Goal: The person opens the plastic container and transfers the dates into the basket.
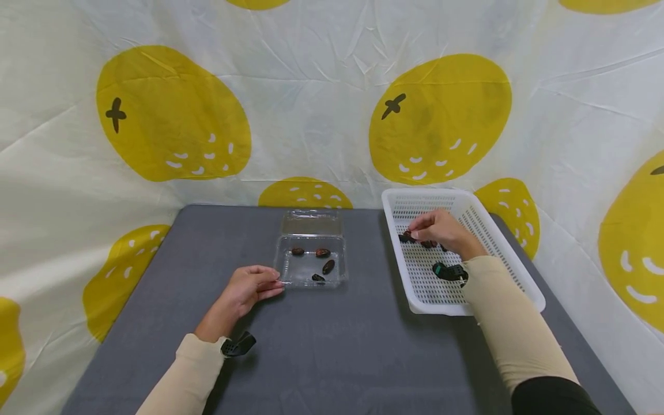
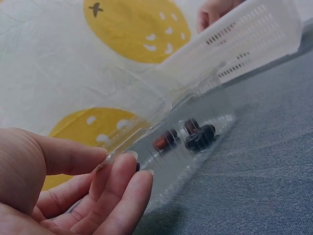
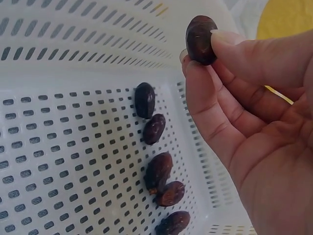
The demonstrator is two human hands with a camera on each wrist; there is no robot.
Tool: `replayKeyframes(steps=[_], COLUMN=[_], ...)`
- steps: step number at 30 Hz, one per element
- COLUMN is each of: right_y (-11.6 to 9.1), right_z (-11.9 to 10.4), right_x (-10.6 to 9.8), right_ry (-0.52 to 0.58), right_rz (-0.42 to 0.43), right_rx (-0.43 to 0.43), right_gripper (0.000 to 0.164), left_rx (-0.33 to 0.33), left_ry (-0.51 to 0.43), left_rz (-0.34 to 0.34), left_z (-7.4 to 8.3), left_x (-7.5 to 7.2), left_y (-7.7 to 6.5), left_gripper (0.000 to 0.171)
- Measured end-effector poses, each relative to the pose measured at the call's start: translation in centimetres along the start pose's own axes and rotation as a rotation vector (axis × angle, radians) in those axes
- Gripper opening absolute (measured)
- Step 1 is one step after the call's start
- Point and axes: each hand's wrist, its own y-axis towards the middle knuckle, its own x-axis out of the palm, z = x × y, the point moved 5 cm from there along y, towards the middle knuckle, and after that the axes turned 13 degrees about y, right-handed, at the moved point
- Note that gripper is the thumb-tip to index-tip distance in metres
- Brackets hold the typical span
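Note:
My right hand is over the white plastic basket and pinches a dark brown date between thumb and fingertips. Below it, several more dates lie in a row on the basket's slotted floor. At the left, my left hand pinches the near left edge of a clear plastic clamshell box between thumb and fingers. The box's lid is folded back, away from me. Several dates lie spread out inside the box, as the left wrist view also shows through its clear wall.
Box and basket stand apart on a grey-covered table, the basket near the right edge. Behind the table hangs a white curtain printed with large yellow fruit. A dark wrist device is strapped at my left cuff.

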Motion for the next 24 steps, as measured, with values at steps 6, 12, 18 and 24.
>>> replayKeyframes(steps=[6, 12, 18, 24], right_y=[0.5, 0.8, 1.0, 1.3], right_z=[0.9, 1.7, 2.1, 2.3], right_x=[0.1, 0.3, 0.4, 0.8], right_ry=[-0.005, -0.019, -0.056, -0.077], right_rz=[0.007, 0.002, 0.009, 0.017], right_rx=[0.028, 0.053, 0.080, 0.089], right_gripper=[0.030, 0.031, 0.032, 0.032], left_rx=[0.003, 0.000, -0.001, 0.002], left_ry=[0.007, 0.004, 0.008, 0.012], left_rz=[0.004, 0.002, -0.007, -0.003], left_z=[0.0, -0.1, 0.0, 0.0], left_x=[0.0, 0.0, 0.0, 0.0], left_y=[0.1, 0.1, -0.1, -0.1], left_gripper=[0.007, 0.008, 0.011, 0.009])
